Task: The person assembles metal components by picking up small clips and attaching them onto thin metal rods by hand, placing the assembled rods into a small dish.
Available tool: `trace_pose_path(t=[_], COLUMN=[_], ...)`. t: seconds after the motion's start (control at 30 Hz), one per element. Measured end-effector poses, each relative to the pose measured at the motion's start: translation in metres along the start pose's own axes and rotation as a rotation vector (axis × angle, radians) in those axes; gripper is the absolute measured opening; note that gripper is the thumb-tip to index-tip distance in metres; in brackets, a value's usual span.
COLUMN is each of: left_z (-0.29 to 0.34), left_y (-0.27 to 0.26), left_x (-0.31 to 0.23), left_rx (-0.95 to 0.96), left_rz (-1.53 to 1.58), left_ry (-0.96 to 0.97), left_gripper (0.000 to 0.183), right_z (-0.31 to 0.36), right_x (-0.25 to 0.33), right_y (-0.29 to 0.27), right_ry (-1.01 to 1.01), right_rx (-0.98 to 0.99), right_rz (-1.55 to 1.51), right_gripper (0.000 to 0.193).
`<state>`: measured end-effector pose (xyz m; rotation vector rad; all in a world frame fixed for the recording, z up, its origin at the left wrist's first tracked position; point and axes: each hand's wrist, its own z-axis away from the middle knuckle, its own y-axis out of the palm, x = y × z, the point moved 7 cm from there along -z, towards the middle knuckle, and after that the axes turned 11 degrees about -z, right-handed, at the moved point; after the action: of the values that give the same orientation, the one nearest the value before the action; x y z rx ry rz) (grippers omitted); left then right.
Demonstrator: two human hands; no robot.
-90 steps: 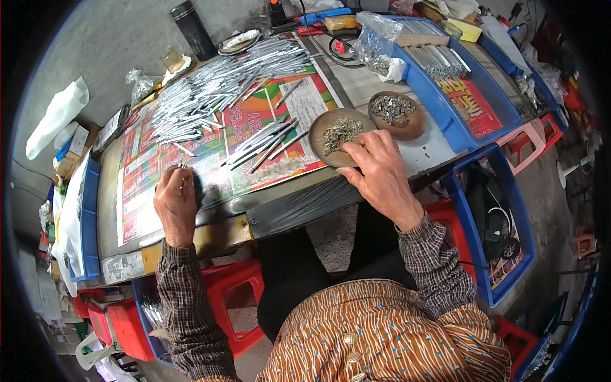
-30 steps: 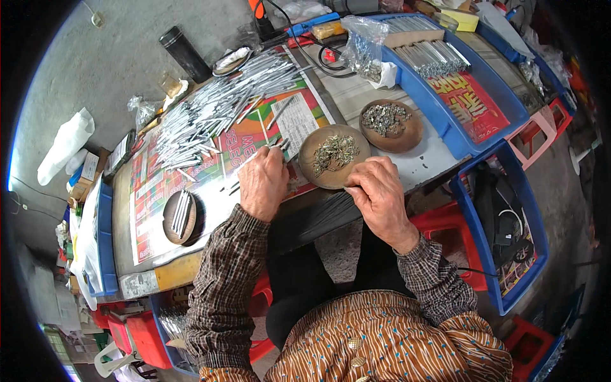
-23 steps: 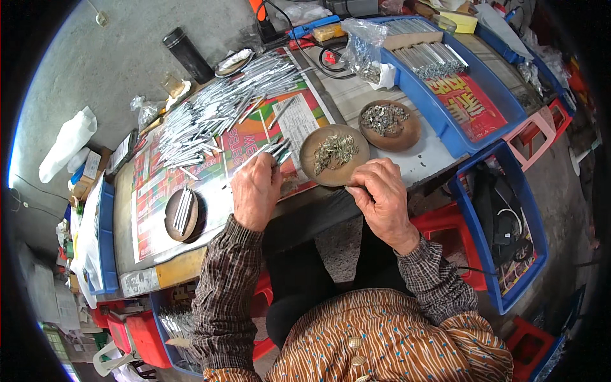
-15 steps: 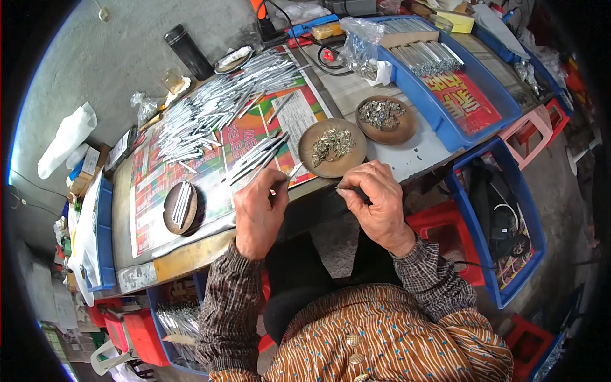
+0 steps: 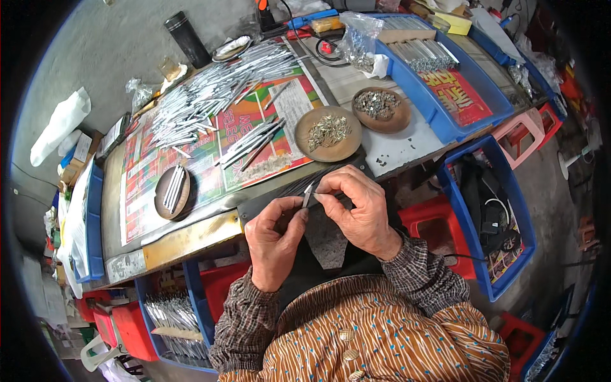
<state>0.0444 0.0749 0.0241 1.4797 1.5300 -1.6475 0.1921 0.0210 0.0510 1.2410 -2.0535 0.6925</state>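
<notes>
My left hand (image 5: pixel 278 237) pinches a slim silver metal rod (image 5: pixel 307 197) between thumb and fingers, its tip pointing up. Right beside that tip, my right hand (image 5: pixel 358 209) has thumb and forefinger pressed together; whatever lies between them is too small to name. Both hands are just off the table's front edge, above my lap. Beyond them stands a round wooden bowl (image 5: pixel 304 139) with small brass-coloured pieces (image 5: pixel 329 132). A second wooden bowl (image 5: pixel 399 121) with tiny silver-grey parts (image 5: pixel 377 104) sits to its right. Several similar rods (image 5: pixel 252 143) lie left of the first bowl.
A large pile of silver rods (image 5: pixel 216 89) covers the back left of the table. At left, a small dish (image 5: pixel 163 205) holds a few more rods. A blue tray (image 5: pixel 453 129) with bundled rods is at right; another blue bin (image 5: pixel 527 258) and a red stool (image 5: pixel 439 219) are below.
My left hand has moved right and down, close to my right hand, and the silver rod now shows in its fingers. My right hand has shifted slightly left. The view has tilted a little.
</notes>
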Motion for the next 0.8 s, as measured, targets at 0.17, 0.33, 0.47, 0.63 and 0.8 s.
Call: trace_pose_path(t=[0.17,0.33,0.47,0.63,0.8], left_z=[0.008,0.011,0.011,0.014,0.018], left_y=[0.003,0.002,0.003,0.001,-0.001], left_x=[0.002,0.003,0.002,-0.006,-0.025], left_rx=[0.02,-0.017,-0.035,-0.046,-0.205], left_rz=[0.016,-0.005,-0.001,-0.134,-0.373], left_ry=[-0.052,-0.013,-0.007,0.065,0.318], left_gripper=[0.013,0.013,0.014,0.016,0.02], right_z=[0.002,0.003,0.004,0.004,0.005], right_x=[-0.002,0.0,0.001,0.003,0.003], right_y=[0.003,0.005,0.005,0.006,0.006], right_ry=[0.032,-0.012,-0.001,-0.042,-0.055], right_rx=[0.012,0.04,0.041,0.03,0.018], right_rz=[-0.017,0.008,0.001,0.034,0.03], right_gripper=[0.013,0.012,0.015,0.016,0.017])
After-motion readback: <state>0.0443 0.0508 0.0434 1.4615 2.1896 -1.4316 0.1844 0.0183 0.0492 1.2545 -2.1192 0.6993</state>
